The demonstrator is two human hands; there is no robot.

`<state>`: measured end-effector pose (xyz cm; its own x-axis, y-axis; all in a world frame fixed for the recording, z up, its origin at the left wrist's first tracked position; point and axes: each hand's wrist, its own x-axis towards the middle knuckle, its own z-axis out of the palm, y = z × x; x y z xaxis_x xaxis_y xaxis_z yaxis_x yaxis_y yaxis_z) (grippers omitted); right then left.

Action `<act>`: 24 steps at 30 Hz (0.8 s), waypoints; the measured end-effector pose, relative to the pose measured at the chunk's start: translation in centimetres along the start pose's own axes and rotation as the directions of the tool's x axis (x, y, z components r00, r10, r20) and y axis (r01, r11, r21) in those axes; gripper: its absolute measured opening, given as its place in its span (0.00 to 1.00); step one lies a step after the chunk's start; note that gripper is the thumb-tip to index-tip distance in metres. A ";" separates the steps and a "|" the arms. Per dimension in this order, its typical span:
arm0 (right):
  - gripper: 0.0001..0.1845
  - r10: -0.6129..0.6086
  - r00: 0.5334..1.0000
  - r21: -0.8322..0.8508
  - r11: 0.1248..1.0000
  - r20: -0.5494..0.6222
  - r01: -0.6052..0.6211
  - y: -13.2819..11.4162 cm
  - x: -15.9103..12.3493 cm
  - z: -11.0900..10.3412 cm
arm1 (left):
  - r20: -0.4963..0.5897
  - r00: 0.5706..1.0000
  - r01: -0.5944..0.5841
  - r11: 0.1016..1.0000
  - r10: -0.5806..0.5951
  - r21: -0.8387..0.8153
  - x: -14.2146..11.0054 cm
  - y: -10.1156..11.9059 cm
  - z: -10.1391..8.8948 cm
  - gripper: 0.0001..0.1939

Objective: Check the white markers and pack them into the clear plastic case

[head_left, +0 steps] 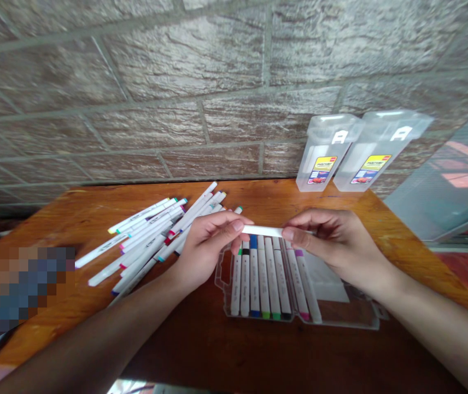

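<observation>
A white marker [262, 231] lies level between my hands, above the far edge of an opened clear plastic case [357, 317]. My left hand [207, 246] pinches its left end between thumb and fingers. On the right end, the thumb and fingers of my right hand [332, 235] are closed; both marker ends are hidden by my fingers. In the case several white markers [264, 279] with coloured ends lie side by side, and a white paper sheet [328, 279] rests in its right part. A loose pile of markers [152, 235] lies left of my left hand.
Two translucent marker cases [324, 158] with yellow and blue labels stand upright at the table's back right, near the brick wall [226, 65]. The wooden table [90, 205] ends at that wall. A blurred, pixelated patch covers the left edge.
</observation>
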<state>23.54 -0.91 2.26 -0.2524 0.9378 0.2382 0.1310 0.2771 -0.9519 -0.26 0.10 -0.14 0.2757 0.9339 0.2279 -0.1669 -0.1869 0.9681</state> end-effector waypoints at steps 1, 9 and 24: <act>0.14 0.014 1.000 0.012 1.000 -0.003 -0.013 0.0 0.0 -0.1 | -0.013 1.000 0.007 1.000 -0.007 -0.013 0.0 0.0 0.0 0.08; 0.08 0.054 0.998 0.188 0.981 -0.013 -0.051 0.5 0.0 -0.5 | -0.081 0.990 0.101 0.979 -0.117 -0.178 0.3 0.1 -0.1 0.08; 0.08 0.046 0.999 0.340 0.939 0.005 -0.045 0.9 -0.1 -0.6 | -0.118 0.980 0.122 0.947 -0.163 -0.296 0.6 0.3 0.0 0.07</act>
<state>24.22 -0.60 1.44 -0.2510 0.9485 0.1935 -0.1918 0.1472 -0.9703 -0.18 0.57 0.24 0.1859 0.9811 0.0528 -0.4043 0.0274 0.9142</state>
